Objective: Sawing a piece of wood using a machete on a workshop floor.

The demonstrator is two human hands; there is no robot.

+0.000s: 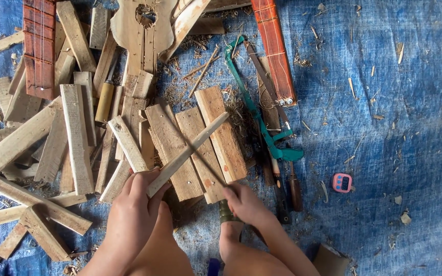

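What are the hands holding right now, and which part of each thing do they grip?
The left hand grips a thin wooden strip at its near end. The right hand is closed around a tool handle; what tool it is cannot be told.

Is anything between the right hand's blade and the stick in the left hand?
Nothing visible. The left hand holds the stick slanted above the planks; the right hand sets its blade against it.

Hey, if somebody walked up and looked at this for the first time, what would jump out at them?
Probably the left hand holding a pale wooden stick slanted over short planks at centre, with the right hand beside it. Next, the heap of wood offcuts on the left and the green-framed saw on the blue tarp.
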